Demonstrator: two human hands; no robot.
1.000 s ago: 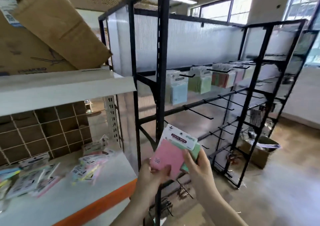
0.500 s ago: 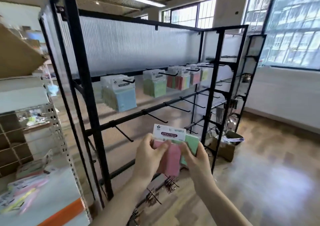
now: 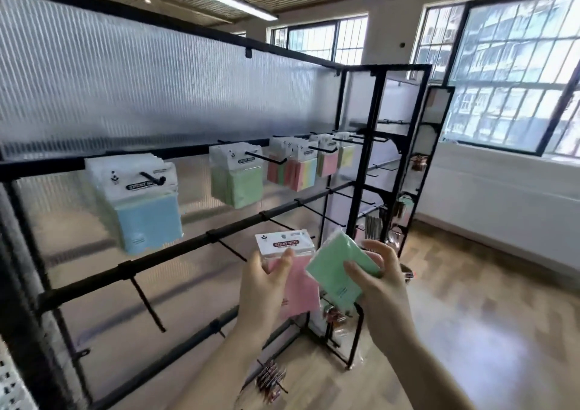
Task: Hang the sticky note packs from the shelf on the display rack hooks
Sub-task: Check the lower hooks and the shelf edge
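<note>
A pink plastic-wrapped sticky note pack (image 3: 299, 287) is being gripped by the left hand (image 3: 265, 284), and a tilted green pack (image 3: 340, 268) is being pinched by the right hand (image 3: 381, 287).

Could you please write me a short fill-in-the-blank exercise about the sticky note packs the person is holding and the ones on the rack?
1. The left hand holds the ____ pack.
2. The right hand holds the ____ pack.
3. The hanging pack nearest the camera on the rack's top bar is ____.
4. The hooks on the bar just below it hold ____ packs.

Missing words: pink; green; blue; no
</note>
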